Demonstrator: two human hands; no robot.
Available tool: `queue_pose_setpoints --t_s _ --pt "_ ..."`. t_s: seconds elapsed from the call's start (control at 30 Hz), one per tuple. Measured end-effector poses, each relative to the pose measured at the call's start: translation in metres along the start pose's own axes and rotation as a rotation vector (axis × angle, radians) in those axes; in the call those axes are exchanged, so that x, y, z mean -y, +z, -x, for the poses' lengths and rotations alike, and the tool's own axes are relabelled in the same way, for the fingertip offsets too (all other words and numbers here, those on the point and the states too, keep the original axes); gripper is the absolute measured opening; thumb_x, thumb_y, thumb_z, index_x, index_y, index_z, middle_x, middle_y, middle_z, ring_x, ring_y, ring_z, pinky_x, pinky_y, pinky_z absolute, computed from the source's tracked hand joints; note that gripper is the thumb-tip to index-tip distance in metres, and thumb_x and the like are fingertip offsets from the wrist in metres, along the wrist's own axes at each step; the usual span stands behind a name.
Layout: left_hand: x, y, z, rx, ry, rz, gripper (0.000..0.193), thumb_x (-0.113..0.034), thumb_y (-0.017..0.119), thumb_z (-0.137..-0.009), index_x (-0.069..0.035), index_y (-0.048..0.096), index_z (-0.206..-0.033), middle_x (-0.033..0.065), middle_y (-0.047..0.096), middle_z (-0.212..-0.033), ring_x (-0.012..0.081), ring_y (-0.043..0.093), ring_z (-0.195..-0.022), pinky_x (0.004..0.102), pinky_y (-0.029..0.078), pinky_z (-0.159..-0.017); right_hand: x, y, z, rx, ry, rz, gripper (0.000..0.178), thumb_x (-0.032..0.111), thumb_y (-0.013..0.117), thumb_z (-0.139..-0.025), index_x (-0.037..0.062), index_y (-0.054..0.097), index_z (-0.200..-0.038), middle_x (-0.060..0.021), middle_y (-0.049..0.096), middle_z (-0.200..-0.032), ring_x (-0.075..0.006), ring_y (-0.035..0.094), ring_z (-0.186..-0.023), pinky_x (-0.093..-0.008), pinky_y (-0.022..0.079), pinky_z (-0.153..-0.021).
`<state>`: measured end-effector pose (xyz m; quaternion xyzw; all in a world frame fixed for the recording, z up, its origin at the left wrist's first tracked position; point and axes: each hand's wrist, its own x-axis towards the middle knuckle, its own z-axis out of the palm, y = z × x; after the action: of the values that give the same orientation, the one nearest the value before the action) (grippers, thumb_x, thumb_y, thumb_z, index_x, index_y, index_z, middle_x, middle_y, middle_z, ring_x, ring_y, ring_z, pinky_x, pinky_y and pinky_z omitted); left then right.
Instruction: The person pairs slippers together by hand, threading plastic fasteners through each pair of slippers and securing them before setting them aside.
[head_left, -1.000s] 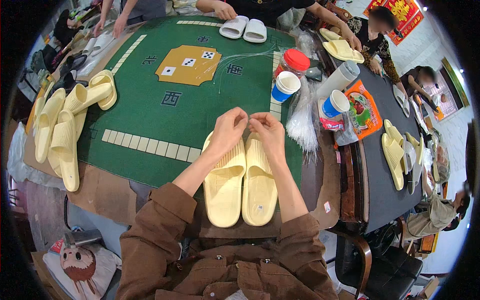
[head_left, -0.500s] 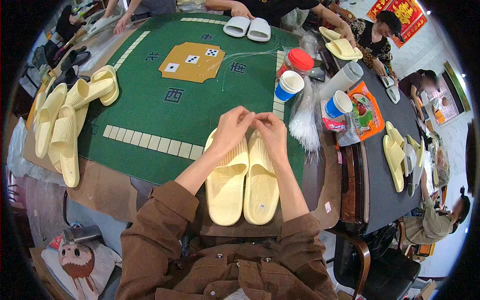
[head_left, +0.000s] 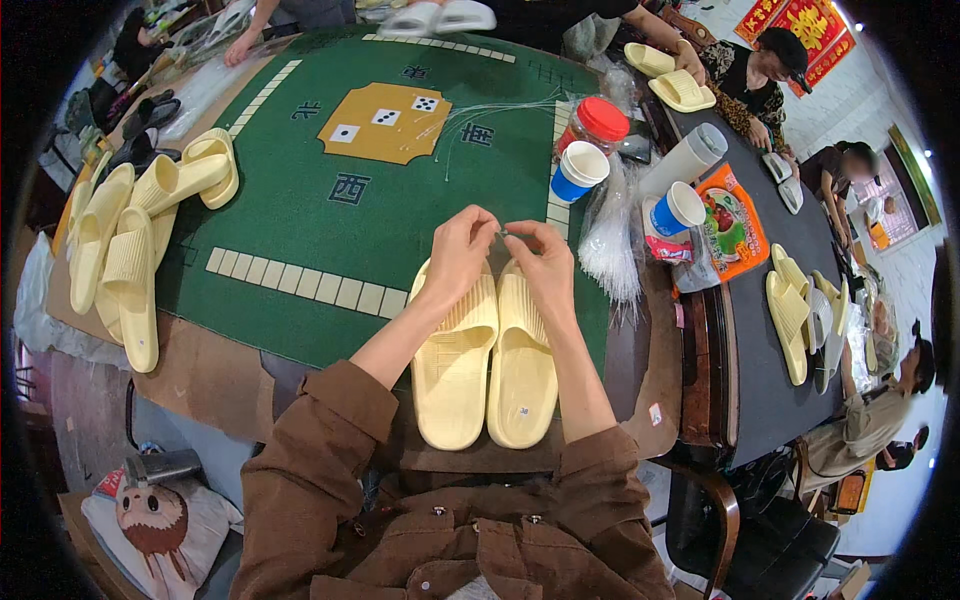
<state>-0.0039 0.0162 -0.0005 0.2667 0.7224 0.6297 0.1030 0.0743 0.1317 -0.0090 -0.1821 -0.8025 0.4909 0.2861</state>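
Two pale yellow slippers lie side by side in front of me, a left slipper (head_left: 452, 385) and a right slipper (head_left: 522, 385), with toes pointing away. Over their toe ends, my left hand (head_left: 463, 258) and my right hand (head_left: 543, 265) are raised with fingertips pinched close together. Something tiny seems to sit between the fingers, too small to make out. A bundle of thin clear plastic strands (head_left: 610, 245) lies just right of my right hand. More loose clear strands (head_left: 500, 122) are spread on the green mat (head_left: 270, 200) farther away.
Several yellow slippers (head_left: 130, 270) are piled at the left. Right of the mat stand paper cups (head_left: 580, 170), a red-lidded jar (head_left: 602, 120), a pale cylinder (head_left: 690, 158) and an orange package (head_left: 735, 225). Co-workers handle slippers at the far side and on the dark table (head_left: 745, 380).
My fingertips have drawn slightly apart, leaving a small gap. Across the table, a co-worker's white slippers have moved up and left, and the yellow pair beside them has shifted slightly.
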Motion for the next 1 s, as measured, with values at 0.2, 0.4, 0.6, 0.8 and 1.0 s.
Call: queue_pose_setpoints --t_s 0.2,0.4,0.6,0.8,1.0 --pt "0.002 -0.002 0.001 0.036 0.03 -0.02 0.012 -0.009 0.057 -0.088 0.002 0.06 -0.089 0.0112 0.063 -0.074 0.0199 0.06 -0.066 0.0322 0.047 -0.062 0.01 -0.002 -0.001 0.041 0.148 -0.088 0.015 0.011 0.066 -0.082 -0.0015 0.066 -0.09 -0.0088 0.067 -0.087 -0.0143 0.062 -0.08 -0.0278 0.048 -0.073" --pt "0.004 0.002 0.002 0.053 0.108 -0.109 0.011 -0.009 0.059 -0.085 0.002 0.061 -0.088 0.0149 0.065 -0.082 0.0289 0.064 -0.076 0.0363 0.049 -0.069 -0.001 -0.002 -0.004 -0.047 0.098 -0.231 0.015 0.012 0.064 -0.085 -0.0013 0.064 -0.093 -0.0067 0.066 -0.086 -0.0128 0.06 -0.08 -0.0271 0.047 -0.073" --pt "0.004 0.003 0.003 0.09 0.117 -0.248 0.014 -0.013 0.063 -0.079 -0.001 0.063 -0.087 0.0136 0.066 -0.081 0.0287 0.064 -0.076 0.0372 0.049 -0.069 -0.002 -0.002 -0.005 -0.013 0.137 -0.352 0.011 0.011 0.061 -0.089 0.0006 0.061 -0.093 -0.0031 0.063 -0.086 -0.0097 0.056 -0.079 -0.0238 0.045 -0.073" --pt "0.0 -0.002 0.002 0.193 -0.026 -0.23 0.019 -0.019 0.067 -0.076 -0.002 0.064 -0.085 0.0121 0.065 -0.073 0.0266 0.063 -0.069 0.0371 0.048 -0.064 -0.001 -0.004 -0.005 0.001 0.137 -0.411 0.011 0.013 0.058 -0.091 0.0023 0.058 -0.094 -0.0045 0.064 -0.091 -0.0086 0.057 -0.08 -0.0221 0.044 -0.067" --pt "-0.002 -0.002 0.004 0.304 -0.048 -0.267 0.023 -0.024 0.068 -0.075 -0.002 0.067 -0.081 0.0129 0.066 -0.075 0.0265 0.064 -0.07 0.0371 0.048 -0.065 0.005 -0.008 -0.004 -0.043 0.243 -0.652 0.011 0.015 0.053 -0.094 0.0045 0.054 -0.098 -0.0068 0.064 -0.1 -0.0128 0.062 -0.089 -0.0234 0.046 -0.065"
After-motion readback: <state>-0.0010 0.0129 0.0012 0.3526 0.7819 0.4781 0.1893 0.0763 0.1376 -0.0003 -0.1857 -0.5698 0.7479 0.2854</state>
